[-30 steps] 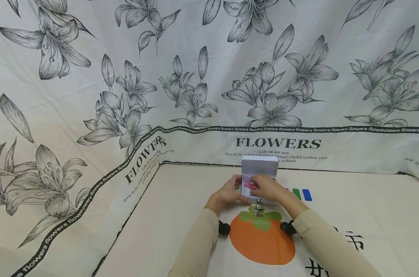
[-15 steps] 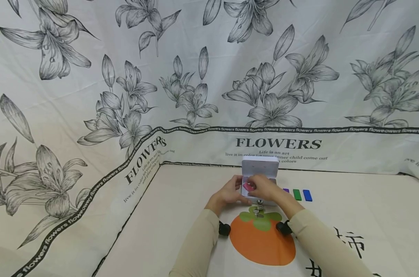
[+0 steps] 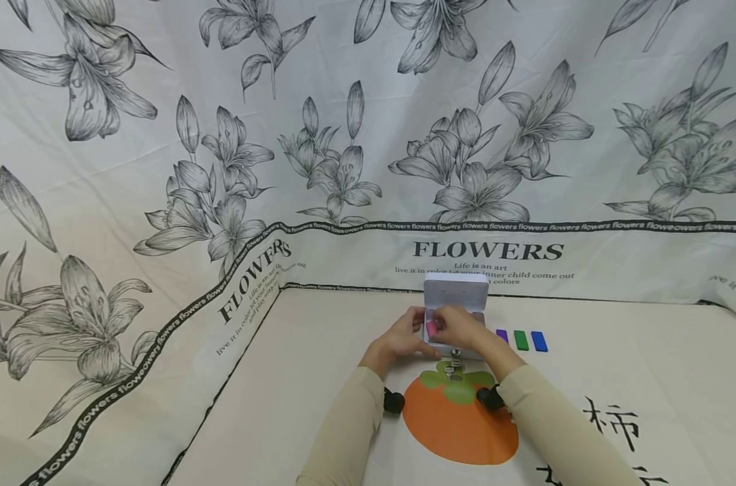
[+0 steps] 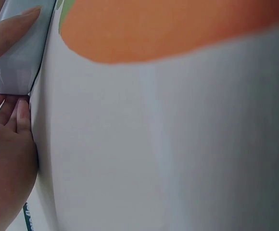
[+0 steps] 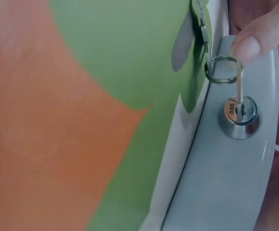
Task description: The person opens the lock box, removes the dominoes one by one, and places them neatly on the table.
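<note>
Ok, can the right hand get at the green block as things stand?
Probably not just yet: the right hand is pinching the pink piece at the open box. Otherwise the way looks free; the green block lies uncovered on the table.

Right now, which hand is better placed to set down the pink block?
Probably the right hand: it pinches the pink block at the open box, while the left hand holds the box's side.

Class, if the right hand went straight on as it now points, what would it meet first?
Leading with the pink piece, the right hand would probably meet the left inner side of the open box, though depth inside it is unclear.
</note>
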Demonstrator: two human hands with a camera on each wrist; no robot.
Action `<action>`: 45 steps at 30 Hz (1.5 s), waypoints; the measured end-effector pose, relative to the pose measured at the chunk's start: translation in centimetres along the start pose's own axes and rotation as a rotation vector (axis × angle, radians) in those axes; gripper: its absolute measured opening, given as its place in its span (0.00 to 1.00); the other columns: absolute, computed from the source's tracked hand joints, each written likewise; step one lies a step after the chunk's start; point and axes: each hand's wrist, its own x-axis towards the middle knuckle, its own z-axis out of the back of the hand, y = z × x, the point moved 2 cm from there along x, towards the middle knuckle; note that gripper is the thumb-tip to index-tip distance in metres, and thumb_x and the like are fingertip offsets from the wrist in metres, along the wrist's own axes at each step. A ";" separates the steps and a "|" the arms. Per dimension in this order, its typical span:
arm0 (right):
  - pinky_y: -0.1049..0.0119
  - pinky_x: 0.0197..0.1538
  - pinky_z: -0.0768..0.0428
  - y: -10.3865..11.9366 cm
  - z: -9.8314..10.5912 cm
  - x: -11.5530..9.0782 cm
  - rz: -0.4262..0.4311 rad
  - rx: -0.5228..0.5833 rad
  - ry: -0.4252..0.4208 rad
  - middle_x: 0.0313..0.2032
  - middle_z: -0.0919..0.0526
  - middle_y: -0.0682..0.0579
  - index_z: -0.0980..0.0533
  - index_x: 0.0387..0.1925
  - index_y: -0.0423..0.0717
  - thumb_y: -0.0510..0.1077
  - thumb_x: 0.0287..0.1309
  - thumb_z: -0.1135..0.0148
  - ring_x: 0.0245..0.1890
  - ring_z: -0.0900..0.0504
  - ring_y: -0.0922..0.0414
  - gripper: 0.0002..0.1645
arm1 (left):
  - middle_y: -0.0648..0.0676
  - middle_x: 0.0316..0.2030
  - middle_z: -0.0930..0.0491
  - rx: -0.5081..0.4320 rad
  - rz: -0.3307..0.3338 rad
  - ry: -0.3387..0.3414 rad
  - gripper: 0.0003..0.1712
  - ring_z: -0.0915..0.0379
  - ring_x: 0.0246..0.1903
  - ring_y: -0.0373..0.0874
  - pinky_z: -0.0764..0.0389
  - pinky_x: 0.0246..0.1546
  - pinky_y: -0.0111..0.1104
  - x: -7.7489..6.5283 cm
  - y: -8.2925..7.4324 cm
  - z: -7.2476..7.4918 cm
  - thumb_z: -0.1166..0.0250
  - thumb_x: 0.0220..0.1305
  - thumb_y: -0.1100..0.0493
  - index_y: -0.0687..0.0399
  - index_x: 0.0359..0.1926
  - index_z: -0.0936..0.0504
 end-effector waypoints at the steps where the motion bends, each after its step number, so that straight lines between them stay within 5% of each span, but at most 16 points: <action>1: 0.60 0.36 0.22 0.0 0.0 0.0 -0.002 0.002 0.000 0.29 0.18 0.50 0.18 0.43 0.33 0.38 0.53 0.25 0.30 0.24 0.56 0.17 | 0.58 0.73 0.34 0.003 0.000 -0.002 0.54 0.40 0.73 0.54 0.38 0.76 0.43 0.0 0.0 0.0 0.19 0.41 0.73 0.54 0.70 0.35; 18: 0.64 0.35 0.24 -0.9 -0.7 0.5 -0.077 0.044 0.004 0.30 0.17 0.52 0.17 0.48 0.36 0.42 0.54 0.24 0.30 0.24 0.56 0.21 | 0.58 0.73 0.34 0.023 0.004 -0.009 0.55 0.40 0.73 0.56 0.39 0.76 0.44 -0.2 -0.1 0.0 0.19 0.40 0.72 0.53 0.70 0.35; 45: 0.52 0.46 0.13 0.3 1.3 -2.3 -0.026 0.193 -0.095 0.41 0.14 0.41 0.21 0.51 0.30 0.39 0.56 0.26 0.41 0.14 0.48 0.23 | 0.55 0.71 0.32 0.014 0.005 -0.011 0.55 0.38 0.72 0.54 0.37 0.75 0.44 0.0 0.0 -0.1 0.18 0.39 0.73 0.53 0.69 0.34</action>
